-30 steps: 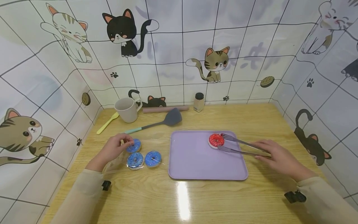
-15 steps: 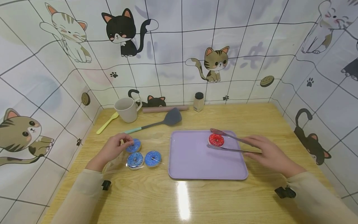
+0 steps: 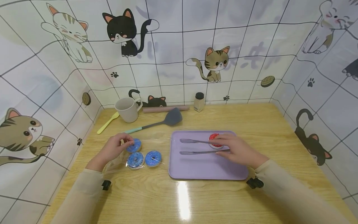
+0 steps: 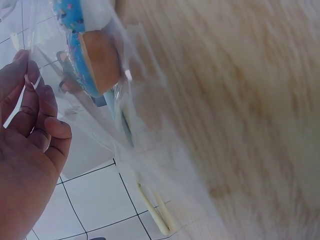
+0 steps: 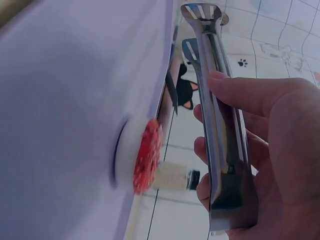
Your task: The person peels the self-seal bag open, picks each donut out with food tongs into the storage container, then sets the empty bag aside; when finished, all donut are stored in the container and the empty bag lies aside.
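My left hand pinches the edge of a clear plastic bag between thumb and finger. Three blue-iced doughnuts lie by it on the table, with the bag's film around them. Held in my right hand are metal tongs, their two arms spread a little and their slotted tips pointing left above the lilac tray. A red-iced doughnut sits on the tray toward its back right. In the head view the right hand's fingers partly cover this doughnut; the right wrist view shows it apart from the tongs.
Behind the bag lie a spatula with a mint handle and a yellow spoon. A grey mug, a brownish-pink rod and a black-capped shaker line the back wall. Cat-print walls enclose the table's back and sides.
My right hand has moved left with the tongs, whose tips passed from beside the red doughnut to beyond it over the tray. The doughnut stays in place. The left hand has not visibly moved.
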Motion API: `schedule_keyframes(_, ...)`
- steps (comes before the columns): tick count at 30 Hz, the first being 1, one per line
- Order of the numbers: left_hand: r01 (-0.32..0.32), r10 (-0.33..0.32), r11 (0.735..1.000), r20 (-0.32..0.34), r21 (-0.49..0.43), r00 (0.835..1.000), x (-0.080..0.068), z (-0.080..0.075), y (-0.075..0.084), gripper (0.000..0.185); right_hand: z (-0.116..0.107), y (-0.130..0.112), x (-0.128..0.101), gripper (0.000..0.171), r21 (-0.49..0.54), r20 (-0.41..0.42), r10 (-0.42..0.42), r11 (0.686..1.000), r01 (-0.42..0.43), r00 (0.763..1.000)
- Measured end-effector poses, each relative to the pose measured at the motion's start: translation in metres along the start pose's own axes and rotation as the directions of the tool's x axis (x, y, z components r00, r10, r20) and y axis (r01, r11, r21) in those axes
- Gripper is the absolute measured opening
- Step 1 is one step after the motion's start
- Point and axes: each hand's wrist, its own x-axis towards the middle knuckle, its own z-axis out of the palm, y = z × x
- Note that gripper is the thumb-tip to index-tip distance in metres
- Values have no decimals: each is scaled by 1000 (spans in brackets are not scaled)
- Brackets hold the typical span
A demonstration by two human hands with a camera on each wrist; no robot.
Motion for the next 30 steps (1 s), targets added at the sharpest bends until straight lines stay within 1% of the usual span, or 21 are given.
schedule_keyframes(3, -3, 3, 1000, 0, 8, 1000, 0, 0, 0, 12, 8, -5, 17, 49, 24, 10, -27, 999, 27, 1000)
schedule_keyframes(7, -12, 12, 1000, -9, 12, 1000, 0, -1, 1, 11, 16, -12, 36, 46, 28, 39, -36, 999, 35, 999)
schedule_keyframes(11, -12, 12, 1000, -7, 8, 1000, 0, -1, 0, 10, 25, -15, 50, 46, 42, 109, -38, 999, 34, 993)
schedule_keyframes(15, -7, 7, 1000, 2, 8, 1000, 1, 1, -1, 11, 31, -18, 60, 46, 63, 143, -45, 997, 36, 989)
schedule_keyframes(22, -8, 8, 1000, 0, 1, 1000, 1, 2, -2, 12, 37, -26, 71, 47, 104, 173, -104, 991, 87, 979)
schedule_keyframes(30, -8, 8, 1000, 4, -9, 1000, 1, 1, -1, 14, 42, -33, 82, 50, 105, 226, -81, 993, 59, 971)
